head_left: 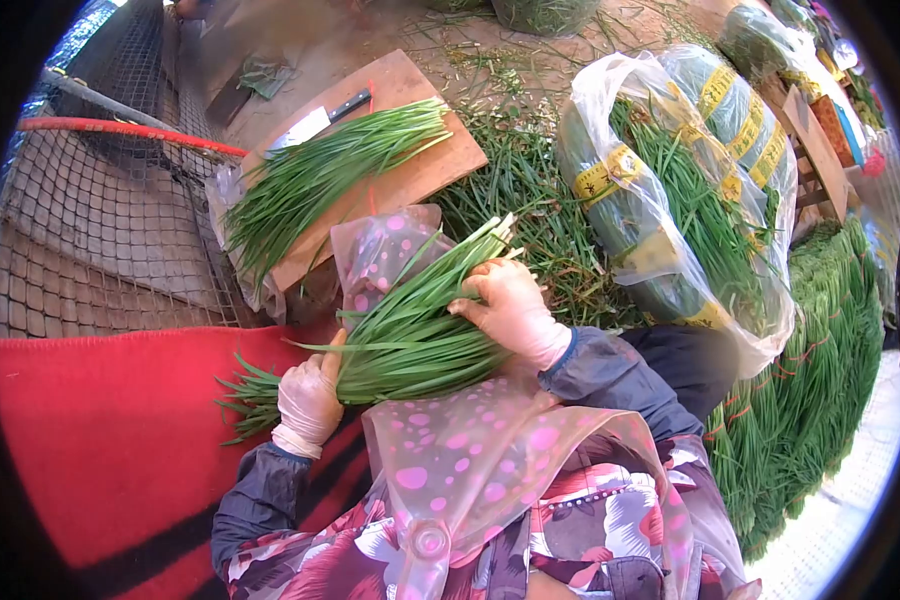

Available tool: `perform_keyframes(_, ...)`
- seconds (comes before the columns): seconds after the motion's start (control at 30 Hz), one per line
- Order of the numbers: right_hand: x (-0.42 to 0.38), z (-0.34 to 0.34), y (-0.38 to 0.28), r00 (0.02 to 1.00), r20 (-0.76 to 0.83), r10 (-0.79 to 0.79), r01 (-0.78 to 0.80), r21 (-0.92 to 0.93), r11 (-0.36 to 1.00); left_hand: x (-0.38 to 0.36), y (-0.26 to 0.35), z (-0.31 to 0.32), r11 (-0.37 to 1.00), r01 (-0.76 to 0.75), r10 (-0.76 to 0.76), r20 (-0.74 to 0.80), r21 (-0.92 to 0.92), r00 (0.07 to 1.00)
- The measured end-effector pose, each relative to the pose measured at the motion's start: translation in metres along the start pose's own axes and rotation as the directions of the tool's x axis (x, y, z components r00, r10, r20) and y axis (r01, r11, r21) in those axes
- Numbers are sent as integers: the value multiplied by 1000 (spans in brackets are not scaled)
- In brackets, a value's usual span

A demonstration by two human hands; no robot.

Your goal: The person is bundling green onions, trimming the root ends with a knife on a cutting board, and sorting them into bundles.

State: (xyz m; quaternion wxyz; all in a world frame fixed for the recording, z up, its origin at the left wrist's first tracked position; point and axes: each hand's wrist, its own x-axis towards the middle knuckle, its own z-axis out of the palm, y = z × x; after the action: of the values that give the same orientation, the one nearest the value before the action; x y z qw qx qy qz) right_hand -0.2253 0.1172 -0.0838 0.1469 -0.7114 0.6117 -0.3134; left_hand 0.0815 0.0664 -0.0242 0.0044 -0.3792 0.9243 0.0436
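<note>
A thick bunch of green Chinese chives (420, 340) lies across my lap, over a clear plastic apron (450, 460) with pink dots. My right hand (515, 310), in a pale thin glove, grips the bunch near its cut stem ends, fingers curled over the top. Farther down, toward the leaf tips, my left hand (310, 400) holds the bunch from the side with one finger stretched upward; its other fingers are partly hidden. Beyond my hands, another pile of chives (340, 180) rests on a wooden board (405, 80) beside a knife (315, 122) with a black handle.
A large clear plastic bag (610, 90) filled with chives stands at the right. Behind it, tied bunches (800, 400) are stacked in a long row. Loose trimmings (510, 190) cover the ground. At the left are a red cloth (100, 430) and black netting (100, 240).
</note>
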Motion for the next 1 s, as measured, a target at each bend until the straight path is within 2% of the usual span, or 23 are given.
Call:
perform_keyframes(0.03,-4,2,-3,945,64,321,-287,633,719,0,0,1,1000,14,-14,12,-22,1000)
perform_keyframes(0.07,-7,4,-5,809,313,497,-378,925,33,0,1,1,1000,16,-15,13,-25,1000)
perform_keyframes(0.1,-7,-6,5,782,329,530,-421,905,58,0,2,0,999,27,-26,23,-19,999)
perform_keyframes(0.13,-4,-27,3,685,395,612,-528,848,43,1,3,0,999,36,-36,28,-13,999)
perform_keyframes(0.17,-2,-37,8,639,357,682,-452,891,-44,1,2,2,999,34,-33,30,-17,999)
perform_keyframes(0.2,-7,-38,28,554,371,745,-318,922,-223,0,1,5,997,50,-48,30,-52,998)
perform_keyframes(0.23,-13,-47,48,603,340,722,-208,940,-270,-1,-1,8,994,67,-65,31,-85,997)
perform_keyframes(0.3,-26,-75,76,620,121,775,-105,992,-70,-7,-9,19,993,66,-64,14,-97,998)
perform_keyframes(0.33,-34,-95,97,573,100,814,-50,995,-87,-10,-12,22,992,62,-62,1,-109,998)
perform_keyframes(0.37,-40,-114,106,488,-52,871,-122,984,127,-11,-13,24,992,63,-63,3,-110,998)
perform_keyframes(0.4,-54,-126,136,544,-66,836,-241,942,232,-11,-13,25,992,64,-66,-9,-107,998)
perform_keyframes(0.43,-58,-120,136,541,-69,838,-243,941,234,-10,-12,27,992,63,-65,-23,-105,998)
perform_keyframes(0.47,-60,-113,130,710,22,704,-669,333,664,-9,-12,27,992,59,-62,-25,-109,998)
perform_keyframes(0.5,-60,-106,123,732,245,636,-468,-498,730,-8,-12,27,996,47,-50,-37,-72,998)
perform_keyframes(0.53,-49,-106,100,762,236,603,-427,-517,742,-8,-11,26,999,37,-39,-44,-35,998)
perform_keyframes(0.57,-43,-98,92,880,124,459,-408,-300,863,-7,-10,26,998,43,-44,-45,-38,998)
perform_keyframes(0.63,-13,-89,45,907,215,363,-404,193,894,-5,-6,24,1000,17,-18,-58,-18,998)
perform_keyframes(0.67,-5,-81,20,916,263,302,-368,257,894,-6,-4,21,1000,15,-15,-54,-14,998)
perform_keyframes(0.73,3,-38,1,951,309,27,-71,133,988,-1,-3,14,1000,-1,2,-22,29,1000)
perform_keyframes(0.8,5,-26,-3,955,277,-106,117,-21,993,-1,-5,14,1000,-3,3,-21,28,1000)
perform_keyframes(0.87,1,-35,13,967,254,2,51,-200,978,-5,-8,17,1000,4,-4,-9,20,1000)
perform_keyframes(0.93,-16,-40,61,915,347,207,-67,-374,925,-7,-11,21,999,26,-27,-5,-35,1000)
perform_keyframes(1.0,-17,-69,66,919,304,249,-230,-98,968,-3,-12,19,999,26,-26,3,-44,1000)
